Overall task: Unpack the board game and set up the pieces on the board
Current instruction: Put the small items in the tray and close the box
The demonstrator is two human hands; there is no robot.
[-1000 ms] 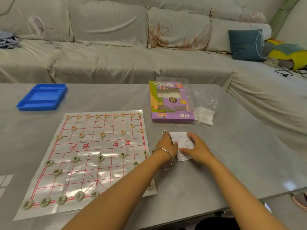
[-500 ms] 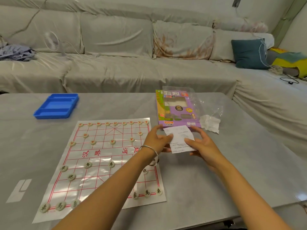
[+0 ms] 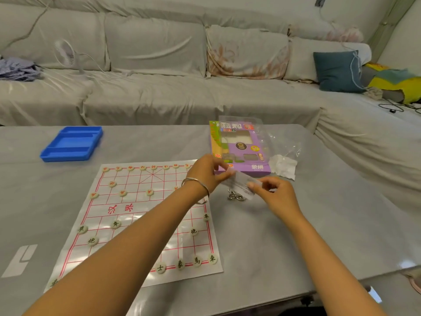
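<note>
Left grip [image 3: 203, 174], right grip [image 3: 278, 194]: paper [image 3: 239, 181] between.

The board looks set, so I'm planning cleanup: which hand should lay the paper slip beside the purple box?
Probably the right hand: it pinches the slip over bare table, while the left hand's arm lies across the board.

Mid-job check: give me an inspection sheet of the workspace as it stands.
Surface: grey table, glossy, some glare.
Job's things: board lies flat, pieces set on both sides; purple box beside it; blue tray far left.
Clutter: clear bag and crumpled paper by the box; metal rings beneath the slip.
Hands: left hand and right hand both pinch the slip above the table.
Cables: black cable on the sofa, far right.
Surroundings: covered sofa, small fan, teal cushion.
</note>
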